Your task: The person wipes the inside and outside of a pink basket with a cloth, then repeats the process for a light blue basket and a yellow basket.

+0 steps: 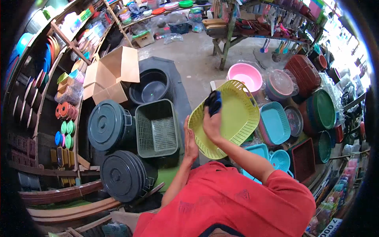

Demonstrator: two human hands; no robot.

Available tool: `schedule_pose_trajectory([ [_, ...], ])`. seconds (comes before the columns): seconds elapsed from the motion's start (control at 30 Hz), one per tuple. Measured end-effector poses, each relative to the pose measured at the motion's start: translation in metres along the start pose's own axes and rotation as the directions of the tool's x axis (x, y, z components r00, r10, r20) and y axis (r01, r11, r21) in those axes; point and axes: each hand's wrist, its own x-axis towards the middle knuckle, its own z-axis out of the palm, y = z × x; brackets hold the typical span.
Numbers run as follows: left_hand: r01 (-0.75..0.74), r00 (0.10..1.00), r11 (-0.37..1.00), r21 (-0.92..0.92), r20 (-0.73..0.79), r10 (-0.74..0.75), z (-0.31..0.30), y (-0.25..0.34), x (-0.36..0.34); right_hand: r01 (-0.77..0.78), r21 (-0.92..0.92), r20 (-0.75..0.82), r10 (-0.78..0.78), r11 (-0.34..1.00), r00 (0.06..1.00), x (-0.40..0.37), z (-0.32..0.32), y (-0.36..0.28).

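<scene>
A yellow-green plastic basket [238, 112] with a slotted rim is tilted in front of my chest, its inside turned towards me. My left hand [191, 144] grips its left edge, fingers along the outer side. Inside the basket, my right hand [212, 123] is closed on a dark blue and black cloth [213, 102], bunched against the upper left of the inner wall. Part of the cloth is hidden by the fingers, and what supports the basket from below is out of sight.
To the left stand a dark green rectangular basket [157, 130], lidded dark bins [106, 124], a black tub [150, 87] and an open cardboard box [112, 73]. On the right are a pink basin [245, 76], blue baskets [275, 122] and brown trays [303, 73]. Loaded shelves surround me.
</scene>
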Motion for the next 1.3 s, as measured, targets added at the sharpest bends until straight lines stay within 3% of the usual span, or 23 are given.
schedule_pose_trajectory([
  [0.07,0.019,1.000,1.000,0.008,-0.013,-0.019,-0.003,-0.006,0.001,-0.050,0.026,0.226,0.042,0.998,0.973,-0.030,-0.013,-0.025],
  [0.17,0.040,0.998,0.999,0.014,-0.039,-0.039,-0.006,-0.011,0.001,0.334,-0.022,0.535,-0.271,0.942,0.800,-0.057,-0.037,-0.021],
  [0.2,0.048,0.998,0.999,0.015,-0.048,-0.047,-0.007,-0.012,0.001,0.328,-0.025,0.548,-0.261,0.944,0.794,-0.059,-0.044,-0.022],
  [0.23,0.036,0.996,0.999,0.024,0.077,-0.037,-0.015,-0.004,0.004,0.420,0.007,0.656,-0.321,0.907,0.683,-0.061,-0.050,-0.022],
  [0.3,0.088,0.996,0.992,-0.090,0.007,-0.088,-0.031,0.004,0.007,0.519,0.046,0.789,-0.350,0.854,0.505,-0.061,-0.065,-0.027],
  [0.33,0.133,0.988,0.971,-0.200,-0.048,-0.146,-0.035,0.007,0.007,0.512,0.046,0.793,-0.343,0.858,0.503,-0.060,-0.074,-0.024],
  [0.37,-0.011,1.000,0.970,-0.242,-0.028,0.005,-0.014,0.038,0.004,0.498,0.042,0.887,-0.262,0.866,0.381,-0.056,-0.083,-0.020],
  [0.4,-0.009,0.999,0.970,-0.243,-0.032,0.001,-0.016,0.044,0.003,0.489,0.036,0.953,-0.178,0.872,0.246,-0.049,-0.090,-0.017],
  [0.47,-0.051,0.997,0.979,-0.195,-0.066,0.039,-0.024,0.052,0.001,0.488,0.020,0.981,-0.112,0.873,0.160,-0.018,-0.102,-0.043],
  [0.53,-0.099,0.993,0.983,-0.153,-0.082,0.087,-0.023,0.051,-0.006,0.089,0.091,0.996,-0.090,0.992,-0.011,0.011,-0.106,-0.062],
  [0.6,-0.187,0.982,0.978,-0.090,-0.055,0.183,-0.032,0.044,-0.007,0.050,0.108,0.950,-0.118,0.993,0.289,0.019,-0.106,-0.075],
  [0.63,-0.359,0.933,0.933,0.018,0.033,0.359,-0.005,0.078,-0.012,0.034,0.050,0.921,-0.059,0.998,0.386,0.024,-0.100,-0.064],
  [0.67,-0.355,0.935,0.935,0.018,0.026,0.355,0.007,0.083,-0.017,0.014,0.201,0.832,-0.178,0.980,0.525,0.018,-0.083,-0.067],
  [0.7,-0.373,0.928,0.927,0.040,0.016,0.373,0.018,0.085,-0.021,0.034,0.173,0.765,-0.156,0.984,0.624,0.008,-0.071,-0.077],
  [0.73,-0.390,0.921,0.919,0.062,0.008,0.390,0.025,0.085,-0.025,0.051,0.143,0.686,-0.136,0.988,0.715,-0.001,-0.060,-0.086],
  [0.8,-0.407,0.913,0.909,0.087,0.001,0.409,0.020,0.067,-0.025,0.168,0.187,0.626,-0.250,0.968,0.739,-0.027,-0.033,-0.054],
  [0.87,-0.253,0.965,0.962,-0.100,0.043,0.259,-0.014,0.004,-0.014,0.427,0.095,0.740,-0.351,0.899,0.573,-0.049,-0.035,-0.048],
  [0.9,-0.172,0.984,0.973,-0.151,-0.074,0.163,-0.031,-0.016,-0.019,0.322,0.110,0.784,-0.281,0.940,0.554,-0.061,-0.038,-0.056],
  [0.93,0.037,0.998,0.862,-0.505,0.070,-0.001,-0.041,-0.022,-0.022,0.209,0.112,0.823,-0.209,0.971,0.528,-0.073,-0.042,-0.064],
  [1.1,-0.135,0.983,0.930,-0.343,-0.164,0.082,-0.033,-0.007,-0.031,0.304,0.130,0.897,-0.243,0.944,0.370,-0.065,-0.067,-0.070],
  [1.17,-0.027,0.990,0.919,-0.392,-0.135,-0.029,-0.025,0.024,-0.036,0.295,0.123,0.923,-0.218,0.948,0.315,-0.056,-0.077,-0.069],
  [1.23,0.126,0.980,0.850,-0.511,-0.068,-0.186,-0.044,0.026,-0.030,0.217,-0.001,0.980,-0.042,0.976,0.193,-0.047,-0.088,-0.065],
  [1.3,0.064,0.978,0.855,-0.514,-0.138,-0.156,-0.012,0.064,-0.037,0.300,0.020,0.986,-0.069,0.954,0.155,-0.044,-0.096,-0.049],
])
